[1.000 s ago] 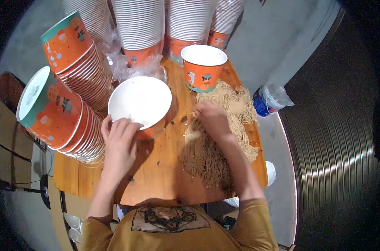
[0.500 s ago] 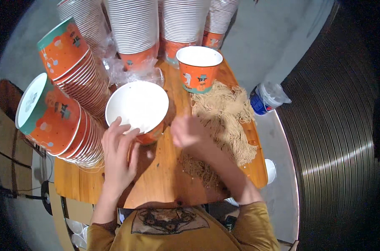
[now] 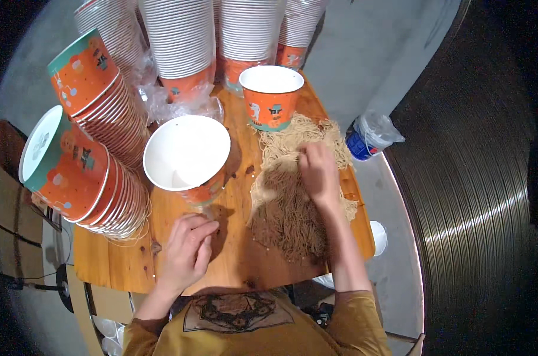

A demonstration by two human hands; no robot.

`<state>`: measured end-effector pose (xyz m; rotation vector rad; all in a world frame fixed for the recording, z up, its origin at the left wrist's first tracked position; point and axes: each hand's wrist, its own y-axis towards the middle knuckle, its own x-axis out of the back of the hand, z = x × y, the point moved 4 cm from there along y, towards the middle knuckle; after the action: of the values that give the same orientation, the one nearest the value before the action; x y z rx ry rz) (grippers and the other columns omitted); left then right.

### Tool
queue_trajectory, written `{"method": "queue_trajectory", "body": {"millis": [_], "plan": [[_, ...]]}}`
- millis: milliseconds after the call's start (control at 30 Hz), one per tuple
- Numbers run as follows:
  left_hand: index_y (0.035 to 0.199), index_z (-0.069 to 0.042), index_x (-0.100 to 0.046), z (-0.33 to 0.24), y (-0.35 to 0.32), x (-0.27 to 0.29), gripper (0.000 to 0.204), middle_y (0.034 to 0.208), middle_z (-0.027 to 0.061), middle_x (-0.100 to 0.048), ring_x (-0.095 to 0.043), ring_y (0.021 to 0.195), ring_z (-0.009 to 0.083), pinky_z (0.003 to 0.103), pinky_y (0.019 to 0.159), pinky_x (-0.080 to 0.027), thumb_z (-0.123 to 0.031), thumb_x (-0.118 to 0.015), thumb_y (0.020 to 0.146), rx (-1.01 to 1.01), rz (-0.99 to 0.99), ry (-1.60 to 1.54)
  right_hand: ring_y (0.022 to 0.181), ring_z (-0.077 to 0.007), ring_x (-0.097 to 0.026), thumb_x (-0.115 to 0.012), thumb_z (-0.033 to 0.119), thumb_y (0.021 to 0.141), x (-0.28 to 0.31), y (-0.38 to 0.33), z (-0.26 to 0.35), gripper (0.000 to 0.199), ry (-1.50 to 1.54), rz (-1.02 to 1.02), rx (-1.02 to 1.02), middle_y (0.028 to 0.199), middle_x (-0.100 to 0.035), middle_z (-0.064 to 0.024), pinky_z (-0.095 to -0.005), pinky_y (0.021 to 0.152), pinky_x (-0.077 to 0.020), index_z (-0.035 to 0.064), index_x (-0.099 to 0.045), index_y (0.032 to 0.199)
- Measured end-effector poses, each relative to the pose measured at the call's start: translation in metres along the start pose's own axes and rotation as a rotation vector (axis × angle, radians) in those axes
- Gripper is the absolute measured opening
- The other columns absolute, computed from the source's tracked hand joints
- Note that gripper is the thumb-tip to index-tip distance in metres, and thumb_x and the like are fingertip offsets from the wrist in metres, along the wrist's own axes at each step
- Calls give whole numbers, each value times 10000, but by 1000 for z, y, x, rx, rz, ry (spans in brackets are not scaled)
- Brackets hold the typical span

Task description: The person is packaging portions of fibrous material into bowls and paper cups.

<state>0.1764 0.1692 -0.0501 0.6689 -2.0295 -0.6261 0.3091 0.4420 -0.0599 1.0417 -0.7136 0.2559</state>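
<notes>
A paper bucket point(image 3: 203, 194), orange outside and white inside, stands mid-table with its wide mouth tilted toward me. Just below it is my left hand point(image 3: 190, 242), fingers curled and thumb pressed in; what they hold, if anything, is too small to make out. On the right side of the table lies a tangled heap of tan string-like strands point(image 3: 292, 207), partly in shadow. My right hand point(image 3: 320, 169) is over the heap's far part, its fingers bent down and pinched on the strands. Behind the heap a second paper bucket point(image 3: 272, 101) stands upright.
Two leaning stacks of nested orange buckets, the nearer stack point(image 3: 73, 172) and the farther stack point(image 3: 91, 77), fill the left side. Tall plastic-wrapped stacks point(image 3: 177, 41) line the back beside crumpled clear plastic point(image 3: 183, 108). A blue and white pail point(image 3: 366, 139) stands beyond the right edge.
My right hand has gone from beside the front bucket to the strands, farther right. My left hand has left the bucket's rim and drawn back toward me, its fingers now curled.
</notes>
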Motion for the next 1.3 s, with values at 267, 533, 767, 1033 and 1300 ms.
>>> {"method": "queue_trajectory", "body": {"millis": [267,533,767,1033,1300], "plan": [[1034,-25,-589,-2,-8,-10,258,967,138,-567,-563,925,325,398,811,-470,32,-577,783,38,11,-19,916,-336,-559,-639,24,720,-1,-33,-14,221,201,314,-105,894,-581,-144,-403,797,-459,66,-613,936],[1021,-29,-598,-7,-13,-20,227,962,139,-576,-571,920,326,391,794,-476,17,-572,800,35,38,-41,898,-317,-552,-625,108,786,3,-40,-7,114,204,288,-116,871,-575,-128,-399,816,-443,49,-608,882],[1024,-19,-592,-10,-20,-23,204,984,152,-583,-574,928,331,395,797,-475,3,-563,823,88,37,-54,903,-333,-535,-647,189,786,-26,-43,23,171,-108,521,75,907,-578,-141,-431,813,-439,39,-611,861],[1171,-8,-510,-16,-19,-27,323,1178,162,-550,-545,1061,313,362,902,-440,-10,-544,850,230,138,-281,824,-315,-573,-616,157,809,-2,-98,134,139,580,322,190,957,-559,-109,-408,750,-479,58,-533,858],[1129,-25,-535,3,-10,-43,234,1032,149,-563,-564,967,288,330,855,-449,-53,-500,900,411,168,-337,849,-321,-574,-609,142,819,6,-107,93,127,271,375,29,936,-565,-117,-402,723,-490,64,-558,905]]}}
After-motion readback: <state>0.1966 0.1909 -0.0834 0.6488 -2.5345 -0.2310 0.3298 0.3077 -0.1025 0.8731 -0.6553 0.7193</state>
